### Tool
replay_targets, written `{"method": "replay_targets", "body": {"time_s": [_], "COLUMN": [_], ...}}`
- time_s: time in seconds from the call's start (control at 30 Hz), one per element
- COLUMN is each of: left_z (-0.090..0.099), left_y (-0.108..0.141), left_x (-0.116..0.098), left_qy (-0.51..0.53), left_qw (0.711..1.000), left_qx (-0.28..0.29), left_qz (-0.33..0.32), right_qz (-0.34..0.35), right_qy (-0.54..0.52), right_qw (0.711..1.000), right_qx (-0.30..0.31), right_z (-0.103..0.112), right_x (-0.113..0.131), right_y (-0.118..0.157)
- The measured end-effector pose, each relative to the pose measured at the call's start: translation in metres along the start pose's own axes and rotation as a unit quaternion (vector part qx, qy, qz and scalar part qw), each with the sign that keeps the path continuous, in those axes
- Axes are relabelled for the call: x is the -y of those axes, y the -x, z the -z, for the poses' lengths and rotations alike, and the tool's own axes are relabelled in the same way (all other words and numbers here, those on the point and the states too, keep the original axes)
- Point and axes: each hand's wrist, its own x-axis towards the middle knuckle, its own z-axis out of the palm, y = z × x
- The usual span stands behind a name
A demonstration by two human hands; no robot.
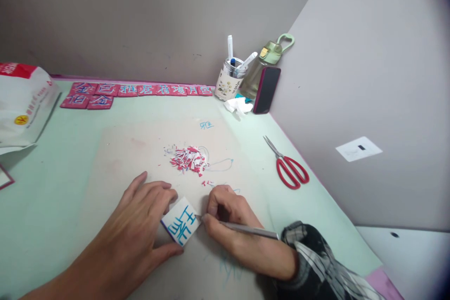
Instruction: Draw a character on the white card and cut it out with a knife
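A small white square tile [180, 221] with blue brush-like characters lies flat, turned at an angle. My left hand [144, 220] steadies it, fingers at its upper left corner and thumb at its lower one. In my right hand [230, 215] is a slim silver craft knife [249, 229], held like a pen. Its pointed tip is at the tile's right edge; whether it cuts in cannot be made out. Beyond my hands sits a pile of red and white shavings [190, 159], with a few loose red bits nearer my right hand.
Red tiles with pale blue characters [137, 90] line the back edge. A jar of markers [228, 82], green bottle [253, 75], phone [267, 90] and crumpled tissue [239, 106] stand back right. Red-handled scissors [290, 168] lie right; a white bag [26, 108] stands left. A worn board [116, 150] covers the table's middle.
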Motion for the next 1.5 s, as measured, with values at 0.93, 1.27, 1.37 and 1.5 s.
{"method": "replay_targets", "body": {"time_s": [0.93,1.27,1.37,1.5], "left_z": [-0.012,-0.01,-0.006,-0.005], "left_y": [-0.002,-0.001,-0.003,-0.004], "left_x": [0.001,-0.002,-0.003,-0.007], "left_qy": [0.026,0.024,0.034,0.022], "left_qw": [0.999,0.999,0.999,0.999], "left_qx": [-0.036,-0.022,-0.023,-0.028], "left_qz": [-0.012,0.023,0.021,0.003], "right_qz": [-0.01,0.026,0.049,0.042], "right_qy": [-0.003,0.016,0.023,0.007], "right_qw": [1.0,1.0,0.998,0.999], "right_qx": [-0.011,0.007,0.012,0.006], "right_z": [-0.004,0.001,0.002,0.003], "right_x": [0.009,0.008,0.005,0.004], "right_y": [0.002,0.0,0.0,-0.001]}}
